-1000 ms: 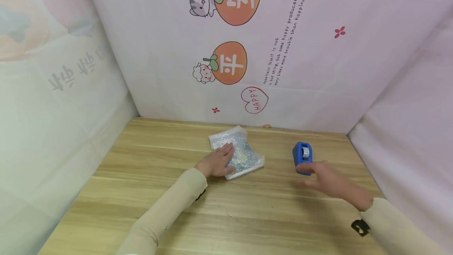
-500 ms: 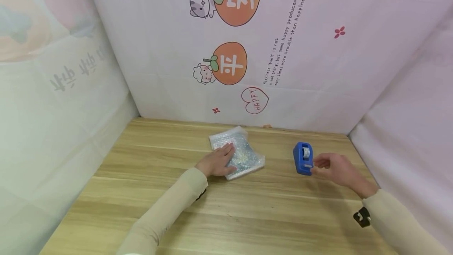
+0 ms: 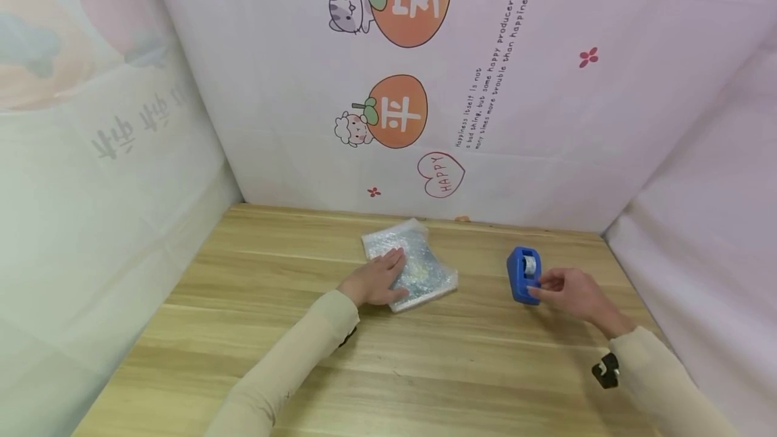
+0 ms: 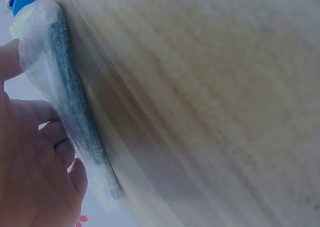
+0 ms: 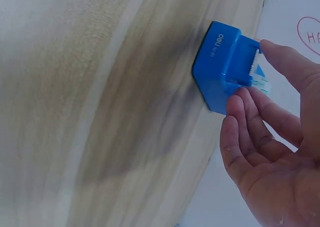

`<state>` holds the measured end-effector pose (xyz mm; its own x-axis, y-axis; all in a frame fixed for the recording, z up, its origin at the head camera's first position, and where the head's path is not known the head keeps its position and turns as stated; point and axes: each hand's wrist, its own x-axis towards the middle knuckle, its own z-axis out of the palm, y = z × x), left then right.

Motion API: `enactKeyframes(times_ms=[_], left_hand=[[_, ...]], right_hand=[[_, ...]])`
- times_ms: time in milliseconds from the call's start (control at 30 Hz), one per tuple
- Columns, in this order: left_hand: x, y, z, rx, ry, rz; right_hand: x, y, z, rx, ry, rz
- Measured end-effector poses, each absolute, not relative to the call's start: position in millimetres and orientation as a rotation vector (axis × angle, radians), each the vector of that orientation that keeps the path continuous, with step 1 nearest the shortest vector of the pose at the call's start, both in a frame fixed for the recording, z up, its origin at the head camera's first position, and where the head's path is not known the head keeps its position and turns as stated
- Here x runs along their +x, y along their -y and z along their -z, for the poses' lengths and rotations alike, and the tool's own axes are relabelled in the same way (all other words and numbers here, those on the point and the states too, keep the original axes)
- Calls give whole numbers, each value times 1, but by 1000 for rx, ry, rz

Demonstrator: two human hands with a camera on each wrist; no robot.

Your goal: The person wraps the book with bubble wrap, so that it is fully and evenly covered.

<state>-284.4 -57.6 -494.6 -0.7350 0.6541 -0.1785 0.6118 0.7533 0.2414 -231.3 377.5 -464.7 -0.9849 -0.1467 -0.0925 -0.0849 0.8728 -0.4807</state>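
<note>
My left hand [image 3: 378, 280] lies spread over a flat package in bubble wrap [image 3: 427, 272], pressing it on the wooden table; the left wrist view shows the wrapped package [image 4: 75, 97] edge-on, a dark teal item inside. To the right, a blue tape dispenser [image 3: 521, 282] stands on the table with a roll of tape in it. My right hand [image 3: 577, 293] is at its front end. In the right wrist view the thumb and fingers [image 5: 240, 107] lie at either end of the dispenser's toothed cutter [image 5: 254, 59]; I cannot tell whether they pinch anything.
The wooden table [image 3: 376, 369] is enclosed by a printed white cloth at the back [image 3: 285, 106], with a pale cloth on the left [image 3: 115, 221] and another on the right [image 3: 716, 221]. The dispenser stands a short way from the package.
My right hand, first over the dispenser's front with thumb and fingers apart, has drawn back to its right side; its thumb now reaches across the front. The left hand stays on the package.
</note>
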Motion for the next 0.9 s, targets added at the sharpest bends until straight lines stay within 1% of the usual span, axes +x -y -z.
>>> enactKeyframes(times_ms=[467, 700, 900], left_hand=[[-285, 58, 496, 982, -2700, -245], [-285, 57, 495, 985, -2706, -247], [-284, 58, 494, 983, -2700, -251]], right_hand=[[-234, -379, 473, -62, -2888, 818], [-237, -375, 463, 44, -2812, 867], [-243, -368, 453, 65, -2741, 834]])
